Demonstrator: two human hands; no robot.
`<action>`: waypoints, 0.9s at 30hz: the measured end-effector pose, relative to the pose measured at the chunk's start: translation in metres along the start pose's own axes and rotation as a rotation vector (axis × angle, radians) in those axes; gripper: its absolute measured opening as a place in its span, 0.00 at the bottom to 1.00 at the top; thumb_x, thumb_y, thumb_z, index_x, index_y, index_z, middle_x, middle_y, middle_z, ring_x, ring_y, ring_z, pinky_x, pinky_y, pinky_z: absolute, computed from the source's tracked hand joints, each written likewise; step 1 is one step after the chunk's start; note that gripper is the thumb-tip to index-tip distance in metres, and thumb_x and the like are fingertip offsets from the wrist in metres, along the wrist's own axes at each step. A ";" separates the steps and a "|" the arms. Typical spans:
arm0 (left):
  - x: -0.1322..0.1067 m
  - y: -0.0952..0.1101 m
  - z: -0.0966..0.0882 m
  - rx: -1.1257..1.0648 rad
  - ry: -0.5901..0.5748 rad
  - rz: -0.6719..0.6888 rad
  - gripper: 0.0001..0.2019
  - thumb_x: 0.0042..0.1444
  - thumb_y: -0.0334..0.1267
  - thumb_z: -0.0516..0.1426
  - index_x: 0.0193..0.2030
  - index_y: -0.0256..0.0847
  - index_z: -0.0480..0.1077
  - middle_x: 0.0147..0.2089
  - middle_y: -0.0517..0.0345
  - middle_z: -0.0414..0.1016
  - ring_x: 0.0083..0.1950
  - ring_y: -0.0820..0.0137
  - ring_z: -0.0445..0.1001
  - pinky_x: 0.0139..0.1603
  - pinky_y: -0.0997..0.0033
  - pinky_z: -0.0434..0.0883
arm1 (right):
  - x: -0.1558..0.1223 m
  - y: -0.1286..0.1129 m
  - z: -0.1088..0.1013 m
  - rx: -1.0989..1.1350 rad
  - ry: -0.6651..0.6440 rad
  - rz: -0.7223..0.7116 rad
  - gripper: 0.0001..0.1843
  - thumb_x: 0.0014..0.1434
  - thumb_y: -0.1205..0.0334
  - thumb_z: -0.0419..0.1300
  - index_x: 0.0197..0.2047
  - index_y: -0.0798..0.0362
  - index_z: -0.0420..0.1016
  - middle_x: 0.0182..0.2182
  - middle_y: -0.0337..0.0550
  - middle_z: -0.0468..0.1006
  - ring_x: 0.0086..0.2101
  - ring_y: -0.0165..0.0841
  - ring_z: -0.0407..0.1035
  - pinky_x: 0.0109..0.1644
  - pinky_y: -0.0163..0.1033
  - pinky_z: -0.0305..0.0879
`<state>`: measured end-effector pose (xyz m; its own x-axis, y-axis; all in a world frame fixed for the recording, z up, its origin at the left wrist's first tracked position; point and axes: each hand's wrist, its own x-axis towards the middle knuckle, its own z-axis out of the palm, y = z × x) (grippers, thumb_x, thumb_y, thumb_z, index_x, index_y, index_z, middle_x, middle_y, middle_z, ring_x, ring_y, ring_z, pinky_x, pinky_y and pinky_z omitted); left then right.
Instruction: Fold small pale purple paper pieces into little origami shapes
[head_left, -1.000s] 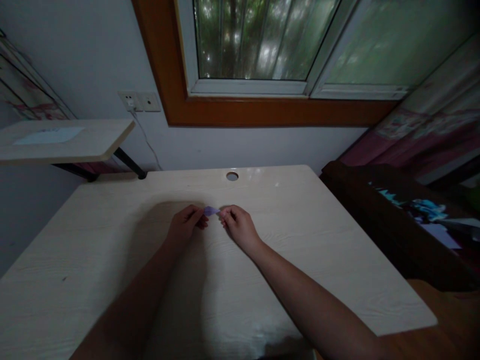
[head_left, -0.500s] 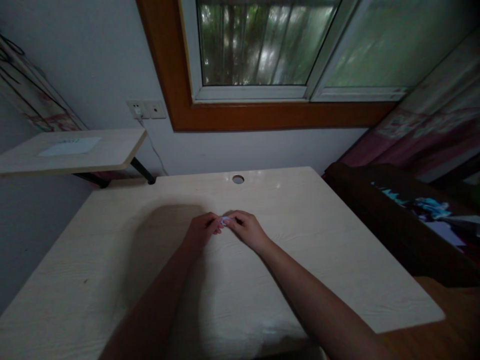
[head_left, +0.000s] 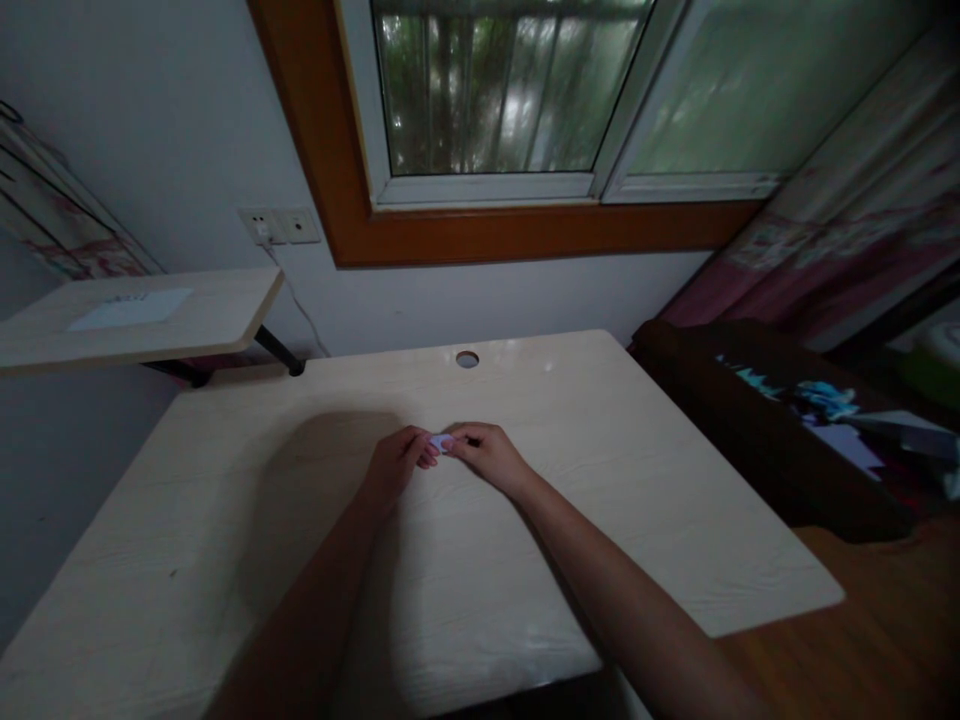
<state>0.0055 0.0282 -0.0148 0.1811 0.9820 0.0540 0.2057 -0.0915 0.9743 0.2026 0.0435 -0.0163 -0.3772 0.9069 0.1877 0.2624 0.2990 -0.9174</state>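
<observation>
A small, flat, pale lilac piece (head_left: 440, 442), which looks like paper, is pinched between my two hands above the middle of the desk (head_left: 600, 480). My left hand (head_left: 396, 462) grips its left end, with thumb and fingers closed together. On the other side, my right hand (head_left: 491, 455) holds its right end between thumb and forefinger. Fingertips cover much of the piece, so its full shape cannot be made out.
At the back left stands a raised shelf (head_left: 262, 300) with a sheet of paper (head_left: 131, 310) on it. A round cable hole (head_left: 467, 359) lies near the desk's back edge. Dark furniture with a cluttered top (head_left: 825, 400) stands right of the desk, below a curtain (head_left: 750, 260).
More of the lilac piece shows between my fingers, and my hands are slightly farther apart. The whole view has shifted a little, with the furniture on the right appearing farther left.
</observation>
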 end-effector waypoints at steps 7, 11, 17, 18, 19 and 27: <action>0.003 0.000 0.002 -0.055 0.003 -0.024 0.17 0.62 0.50 0.51 0.36 0.37 0.71 0.29 0.54 0.78 0.28 0.70 0.76 0.30 0.71 0.75 | 0.001 0.004 0.002 -0.029 0.000 -0.026 0.15 0.61 0.51 0.59 0.34 0.53 0.81 0.31 0.42 0.81 0.31 0.32 0.72 0.37 0.34 0.65; 0.002 0.005 0.004 0.070 -0.037 0.003 0.14 0.56 0.48 0.58 0.37 0.38 0.74 0.31 0.55 0.78 0.31 0.70 0.76 0.30 0.73 0.74 | 0.000 0.006 0.003 -0.107 -0.007 -0.081 0.13 0.62 0.53 0.59 0.35 0.51 0.80 0.31 0.41 0.80 0.31 0.32 0.71 0.37 0.34 0.64; 0.001 0.009 0.001 0.199 -0.024 0.005 0.12 0.56 0.44 0.57 0.36 0.39 0.76 0.27 0.58 0.77 0.28 0.72 0.75 0.32 0.74 0.72 | -0.001 0.002 0.004 -0.174 -0.008 -0.121 0.14 0.65 0.53 0.56 0.37 0.50 0.80 0.32 0.42 0.80 0.33 0.32 0.72 0.39 0.35 0.64; 0.000 0.009 0.000 0.217 -0.026 0.012 0.12 0.57 0.44 0.56 0.36 0.38 0.76 0.27 0.58 0.77 0.28 0.72 0.74 0.32 0.74 0.71 | -0.001 0.002 0.004 -0.189 -0.004 -0.127 0.14 0.65 0.53 0.56 0.37 0.50 0.80 0.32 0.42 0.80 0.33 0.32 0.72 0.40 0.35 0.64; 0.000 0.010 0.000 0.233 -0.022 0.020 0.12 0.57 0.45 0.56 0.35 0.38 0.76 0.27 0.58 0.77 0.28 0.72 0.74 0.32 0.74 0.71 | -0.002 0.002 0.005 -0.203 0.001 -0.131 0.14 0.65 0.54 0.56 0.36 0.50 0.79 0.32 0.42 0.80 0.33 0.32 0.72 0.40 0.35 0.64; 0.001 0.013 0.001 0.237 -0.020 -0.009 0.13 0.56 0.45 0.56 0.35 0.38 0.76 0.27 0.58 0.77 0.27 0.71 0.74 0.33 0.73 0.71 | -0.004 0.000 0.004 -0.230 0.011 -0.122 0.11 0.65 0.57 0.56 0.37 0.51 0.78 0.31 0.41 0.79 0.33 0.32 0.71 0.39 0.35 0.64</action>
<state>0.0089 0.0275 -0.0020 0.1969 0.9797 0.0387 0.4270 -0.1212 0.8961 0.2009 0.0392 -0.0184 -0.4090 0.8629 0.2970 0.4108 0.4647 -0.7844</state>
